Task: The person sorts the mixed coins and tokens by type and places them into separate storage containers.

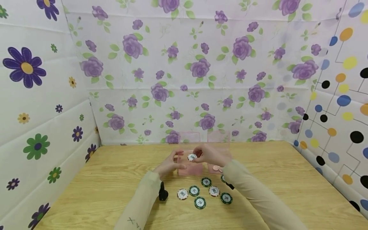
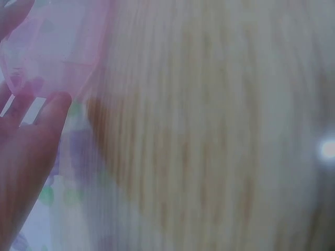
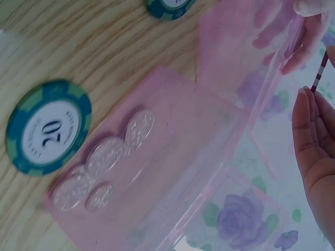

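Two clear pink plastic boxes stand side by side at the back of the table. My left hand (image 1: 169, 165) holds the left box (image 1: 190, 170) by its left side, with thumb and fingers spread around it. Above that box my right hand (image 1: 213, 155) pinches a white poker chip (image 1: 192, 157) marked 100; the right wrist view catches this chip edge-on. Several silvery coins (image 3: 104, 156) lie in the right box (image 3: 172, 141). My right forearm partly covers the right box in the head view.
Several chips lie loose in front of the boxes, among them a green 20 chip (image 1: 200, 202) and a white 100 chip (image 1: 182, 194). The wooden table (image 1: 100, 191) is enclosed by a flowered back sheet (image 1: 201, 67) and patterned side sheets. Black wrist cameras hang below both sleeves.
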`<state>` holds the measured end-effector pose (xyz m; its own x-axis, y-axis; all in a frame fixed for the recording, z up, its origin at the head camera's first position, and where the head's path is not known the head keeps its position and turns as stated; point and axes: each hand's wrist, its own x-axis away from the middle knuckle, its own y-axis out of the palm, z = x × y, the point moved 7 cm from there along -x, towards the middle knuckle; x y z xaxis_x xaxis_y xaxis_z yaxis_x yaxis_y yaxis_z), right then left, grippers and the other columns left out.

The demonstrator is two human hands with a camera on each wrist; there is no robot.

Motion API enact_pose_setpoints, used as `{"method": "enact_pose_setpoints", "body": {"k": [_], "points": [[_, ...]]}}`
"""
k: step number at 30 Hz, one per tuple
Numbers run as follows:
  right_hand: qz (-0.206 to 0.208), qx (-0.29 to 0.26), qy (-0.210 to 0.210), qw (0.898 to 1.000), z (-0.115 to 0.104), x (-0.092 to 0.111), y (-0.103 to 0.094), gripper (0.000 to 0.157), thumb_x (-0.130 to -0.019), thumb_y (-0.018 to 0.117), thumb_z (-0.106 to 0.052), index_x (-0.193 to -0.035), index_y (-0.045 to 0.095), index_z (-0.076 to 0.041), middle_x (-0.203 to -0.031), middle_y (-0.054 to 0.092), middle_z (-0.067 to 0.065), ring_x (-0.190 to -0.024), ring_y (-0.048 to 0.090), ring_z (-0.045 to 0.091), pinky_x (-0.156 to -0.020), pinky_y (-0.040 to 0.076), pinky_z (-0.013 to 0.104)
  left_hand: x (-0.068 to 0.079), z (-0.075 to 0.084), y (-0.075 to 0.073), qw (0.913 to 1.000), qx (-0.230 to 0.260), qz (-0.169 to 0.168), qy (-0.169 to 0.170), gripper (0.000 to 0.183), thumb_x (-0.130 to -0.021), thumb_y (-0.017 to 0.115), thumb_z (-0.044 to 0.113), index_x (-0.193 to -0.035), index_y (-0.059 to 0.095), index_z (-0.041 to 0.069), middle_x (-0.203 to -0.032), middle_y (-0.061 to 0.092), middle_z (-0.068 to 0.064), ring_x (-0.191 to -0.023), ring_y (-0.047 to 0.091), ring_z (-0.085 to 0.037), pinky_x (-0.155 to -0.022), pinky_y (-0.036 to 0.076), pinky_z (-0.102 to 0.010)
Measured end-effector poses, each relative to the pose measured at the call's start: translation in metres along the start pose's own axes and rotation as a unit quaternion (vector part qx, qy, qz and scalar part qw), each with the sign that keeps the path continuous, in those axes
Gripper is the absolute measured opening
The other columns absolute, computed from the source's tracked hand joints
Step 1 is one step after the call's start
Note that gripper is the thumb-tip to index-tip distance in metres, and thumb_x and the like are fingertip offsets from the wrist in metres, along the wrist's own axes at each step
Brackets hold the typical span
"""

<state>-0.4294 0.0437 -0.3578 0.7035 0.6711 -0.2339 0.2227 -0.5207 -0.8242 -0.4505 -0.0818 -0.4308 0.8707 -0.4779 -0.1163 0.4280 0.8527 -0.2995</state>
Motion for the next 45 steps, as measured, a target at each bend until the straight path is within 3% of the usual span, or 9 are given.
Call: {"method": "enact_pose_setpoints", "body": {"k": [5, 10, 19, 26, 33, 45], "points": [[-0.008, -0.028, -0.011, 0.999, -0.003, -0.006, 0.009, 0.022, -0.061, 0.054, -0.032, -0.074, 0.055, -0.015, -0.066, 0.051, -0.004, -0.053, 0.046, 0.008, -0.045, 0.037, 0.022, 0.002, 0.001, 0.003, 0.9999, 0.008, -0.007, -0.001, 0.068, -0.058, 0.061, 0.02, -0.112, 0.02, 0.018, -0.111, 0.022, -0.001, -0.098, 0.023, -0.023, -0.07, 0.028, -0.034], [-0.01, -0.03, 0.005, 0.999, -0.002, -0.01, 0.013, 0.025, -0.06, 0.056, -0.029, -0.08, 0.055, -0.013, -0.071, 0.051, -0.004, -0.06, 0.047, 0.008, -0.05, 0.037, 0.02, 0.0, 0.002, 0.004, 0.9999, 0.014, -0.005, 0.003, 0.067, -0.058, 0.061, 0.021, -0.112, 0.021, 0.018, -0.111, 0.022, -0.001, -0.098, 0.023, -0.023, -0.069, 0.029, -0.035], [-0.013, -0.012, 0.021, 1.0, 0.0, -0.005, 0.002, 0.031, -0.059, 0.056, -0.03, -0.087, 0.05, -0.016, -0.081, 0.048, -0.006, -0.075, 0.045, 0.011, -0.058, 0.036, 0.02, 0.0, 0.007, 0.003, 1.0, 0.006, -0.006, 0.002, 0.066, -0.06, 0.059, 0.018, -0.113, 0.02, 0.017, -0.111, 0.022, -0.002, -0.099, 0.021, -0.025, -0.069, 0.028, -0.037], [-0.001, -0.011, -0.007, 1.0, -0.004, -0.001, -0.005, 0.025, -0.061, 0.056, -0.026, -0.083, 0.049, -0.017, -0.078, 0.047, -0.006, -0.07, 0.046, 0.012, -0.056, 0.036, 0.02, 0.004, 0.013, 0.003, 0.9999, -0.013, 0.0, 0.008, 0.063, -0.062, 0.058, 0.015, -0.112, 0.021, 0.019, -0.111, 0.022, -0.003, -0.098, 0.021, -0.026, -0.07, 0.027, -0.037], [0.017, -0.005, -0.016, 1.0, 0.0, 0.01, -0.009, 0.025, -0.06, 0.055, -0.032, -0.079, 0.05, -0.017, -0.072, 0.048, -0.005, -0.063, 0.046, 0.009, -0.053, 0.036, 0.02, -0.001, -0.002, 0.001, 0.9998, -0.019, 0.0, -0.008, 0.067, -0.058, 0.061, 0.021, -0.112, 0.021, 0.02, -0.109, 0.025, 0.004, -0.098, 0.024, -0.018, -0.071, 0.026, -0.035], [0.041, 0.049, -0.062, 0.996, -0.001, 0.042, -0.021, 0.023, -0.061, 0.055, -0.031, -0.075, 0.053, -0.012, -0.062, 0.048, -0.009, -0.054, 0.045, 0.006, -0.045, 0.036, 0.018, -0.001, 0.0, 0.0, 1.0, -0.001, 0.0, 0.002, 0.068, -0.057, 0.061, 0.019, -0.111, 0.022, 0.019, -0.11, 0.023, 0.002, -0.099, 0.022, -0.021, -0.071, 0.028, -0.033]]}}
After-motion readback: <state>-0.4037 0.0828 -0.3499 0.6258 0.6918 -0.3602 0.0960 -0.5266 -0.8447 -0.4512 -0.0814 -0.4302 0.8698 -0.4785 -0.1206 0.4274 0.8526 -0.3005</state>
